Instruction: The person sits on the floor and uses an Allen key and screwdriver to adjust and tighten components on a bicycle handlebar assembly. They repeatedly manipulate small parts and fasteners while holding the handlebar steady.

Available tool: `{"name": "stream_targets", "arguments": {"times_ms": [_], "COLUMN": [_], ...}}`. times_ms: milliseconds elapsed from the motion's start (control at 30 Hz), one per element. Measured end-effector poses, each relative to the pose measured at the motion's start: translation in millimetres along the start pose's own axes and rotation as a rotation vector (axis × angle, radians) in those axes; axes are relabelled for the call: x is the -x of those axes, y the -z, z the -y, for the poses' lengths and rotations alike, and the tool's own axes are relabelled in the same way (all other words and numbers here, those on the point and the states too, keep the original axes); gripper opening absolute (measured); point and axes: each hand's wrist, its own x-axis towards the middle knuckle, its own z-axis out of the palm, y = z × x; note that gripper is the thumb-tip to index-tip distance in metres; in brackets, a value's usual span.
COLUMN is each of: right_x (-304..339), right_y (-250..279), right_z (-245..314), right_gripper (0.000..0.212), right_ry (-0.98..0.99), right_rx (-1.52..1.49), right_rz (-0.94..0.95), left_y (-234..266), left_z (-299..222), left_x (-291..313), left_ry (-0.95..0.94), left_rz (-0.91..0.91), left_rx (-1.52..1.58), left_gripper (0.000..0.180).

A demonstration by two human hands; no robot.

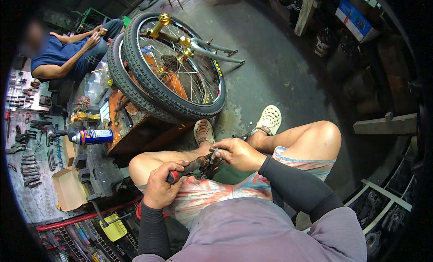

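Note:
Over my lap, my left hand (pixel 163 184) is closed around a black and red handle (pixel 195 165), its red end by my thumb. The handle reaches toward a dark mechanical part with metal pieces (pixel 211 163), which lies between my knees. My right hand (pixel 239 154) pinches a small grey metal piece on that part, thumb and fingers together. What kind of part it is, I cannot make out. Both hands are close together, just above my striped shorts.
Two bicycle wheels (pixel 131 75) lean on a wooden bench (pixel 144 138), with a grey fork (pixel 212 48) on top. A blue spray can (pixel 94 136) and an open cardboard box (pixel 70 190) are at left. Another person (pixel 63 54) sits beyond, holding something small. Metal racks (pixel 385 194) stand at right.

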Motion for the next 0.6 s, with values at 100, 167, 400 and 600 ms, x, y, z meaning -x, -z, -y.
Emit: {"name": "stream_targets", "arguments": {"times_ms": [100,167,400,600], "right_x": [-2.8,-6.2,-5.1,1.0], "right_y": [4.8,7.4,-2.0,-2.8], "right_z": [-0.6,-2.9,-0.4,-6.3], "right_gripper": [0.031,0.031,0.032,0.033], "right_ry": [-0.085,-0.004,0.071,-0.084], "right_rx": [-0.093,0.038,0.203,0.073], "right_rz": [-0.032,-0.034,0.017,-0.086], "left_y": [-1.0,0.7,10.6,15.7], "left_z": [2.6,1.2,-2.8,0.4], "left_x": [-1.1,-2.5,-14.8,-24.9], "left_ry": [-0.035,-0.055,-0.174,-0.203], "left_rz": [0.015,0.030,0.164,0.184], "left_rx": [-0.012,-0.027,-0.081,-0.052], "left_gripper": [0.036,0.035,0.032,0.034]}}
